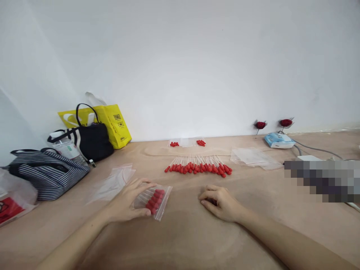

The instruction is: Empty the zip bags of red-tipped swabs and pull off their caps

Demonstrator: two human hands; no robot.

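My left hand [128,201] spans a clear zip-lock bag [165,202], with its thumb at the near edge and its fingers along the far edge. Several red-headed sticks [154,201] lie inside the bag, their pale stems partly hidden by my hand. To the right, my right hand [221,202] rests on the table with its fingers curled in, and nothing shows in it. Beyond both hands, many loose red-headed sticks [197,168] are spread in a row, heads toward me. What exactly these sticks are cannot be made out.
Flat clear bags [114,183] lie at left, and more bags [251,157] at right. Filled bags [187,142] sit by the wall. A striped bag [56,176], black handbag [97,140] and yellow bag [119,127] stand left. A tissue pack [279,140] and cables are right.
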